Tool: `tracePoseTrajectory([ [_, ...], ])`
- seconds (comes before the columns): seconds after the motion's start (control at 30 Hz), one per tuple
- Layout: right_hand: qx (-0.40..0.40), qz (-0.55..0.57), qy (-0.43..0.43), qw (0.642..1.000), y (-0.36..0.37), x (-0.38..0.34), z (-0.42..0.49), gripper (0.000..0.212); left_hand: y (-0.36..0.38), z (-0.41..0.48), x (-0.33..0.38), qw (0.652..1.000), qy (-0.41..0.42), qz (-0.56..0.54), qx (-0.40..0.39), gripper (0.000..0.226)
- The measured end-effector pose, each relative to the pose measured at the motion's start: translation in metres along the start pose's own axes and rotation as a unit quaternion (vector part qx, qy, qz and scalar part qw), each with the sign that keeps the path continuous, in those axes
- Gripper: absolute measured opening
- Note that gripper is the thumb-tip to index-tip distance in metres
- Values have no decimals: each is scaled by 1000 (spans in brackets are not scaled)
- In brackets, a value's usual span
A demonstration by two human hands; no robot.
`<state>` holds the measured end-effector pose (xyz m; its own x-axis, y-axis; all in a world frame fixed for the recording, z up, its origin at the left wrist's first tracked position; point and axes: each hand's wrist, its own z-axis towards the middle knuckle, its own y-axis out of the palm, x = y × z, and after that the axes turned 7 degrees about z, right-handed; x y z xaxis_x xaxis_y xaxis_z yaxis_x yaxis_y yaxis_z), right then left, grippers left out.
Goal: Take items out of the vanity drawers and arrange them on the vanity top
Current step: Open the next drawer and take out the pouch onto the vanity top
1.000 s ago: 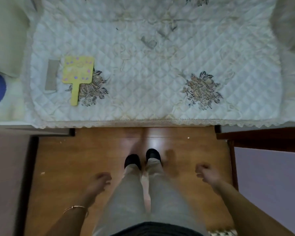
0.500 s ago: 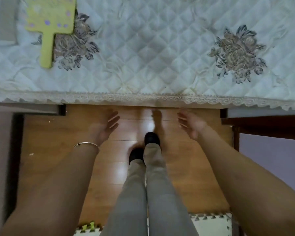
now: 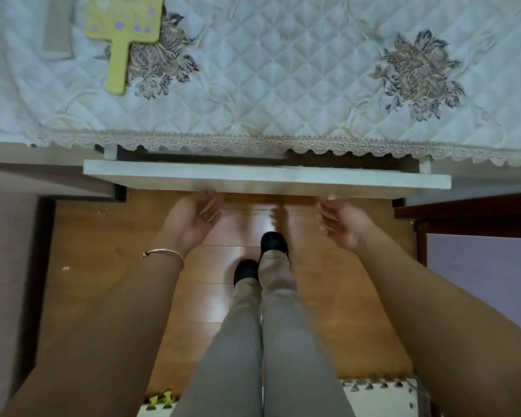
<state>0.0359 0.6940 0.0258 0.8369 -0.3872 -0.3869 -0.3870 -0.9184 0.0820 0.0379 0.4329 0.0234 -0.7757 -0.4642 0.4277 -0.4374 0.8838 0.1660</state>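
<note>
Two hands are seen from the head view, both stretched forward under the front edge of a drawer (image 3: 265,180). The left hand (image 3: 190,221) is held palm up with its fingers loosely curled, their tips at the underside of the drawer front; whether a grip has been taken cannot be told through the blur. The right hand (image 3: 345,222) is likewise cupped and half open, fingers just below the same edge, nothing visibly held. A thin bracelet (image 3: 164,253) is worn on the left wrist. The drawer is pulled a short way out from the worktop (image 3: 268,85), just beyond the fingertips, and its contents are hidden in shadow. Farther ahead, the worktop is covered by a quilted white cloth with lace trim. A yellow hand mirror (image 3: 122,31) is laid on the cloth well ahead of the left hand and out to its left, handle pointing back toward the person. Black shoes (image 3: 272,243) are planted on the wooden floor between the two forearms.
</note>
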Motion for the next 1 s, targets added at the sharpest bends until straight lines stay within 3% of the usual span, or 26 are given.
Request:
tracePoseTrajectory([
  [0.1, 27, -142, -64, 987, -1, 12, -33, 28, -10, -38, -8, 996, 54, 65, -1, 17],
  [0.2, 69, -305, -271, 910, -1, 14, -72, 27, -12, -84, -6, 956, 218, 185, 61, 15],
  [0.27, 75, -350, -379, 854, 2, 5, -94, 24, -11, -104, 5, 872, 355, 320, 106, 19],
  [0.33, 86, -392, -456, 794, 7, -11, -100, 27, -9, -103, 22, 747, 442, 478, 136, 27],
  [0.4, 99, -466, -475, 740, 13, -27, -92, 34, -7, -89, 38, 649, 446, 603, 123, 33],
  [0.43, 105, -505, -462, 721, 16, -33, -86, 37, -6, -82, 42, 626, 423, 644, 121, 36],
  [0.57, 130, -578, -437, 676, 17, -35, -75, 36, -4, -74, 46, 606, 386, 681, 142, 38],
  [0.7, 107, -549, -423, 713, 14, -26, -89, 32, -8, -85, 38, 642, 374, 653, 148, 27],
  [0.87, 93, -539, -384, 744, -9, 15, -106, 29, -34, -101, 5, 622, 394, 663, 137, 26],
  [1.0, 99, -538, -362, 755, -25, 52, -120, 26, -57, -113, -22, 639, 374, 662, 117, 31],
])
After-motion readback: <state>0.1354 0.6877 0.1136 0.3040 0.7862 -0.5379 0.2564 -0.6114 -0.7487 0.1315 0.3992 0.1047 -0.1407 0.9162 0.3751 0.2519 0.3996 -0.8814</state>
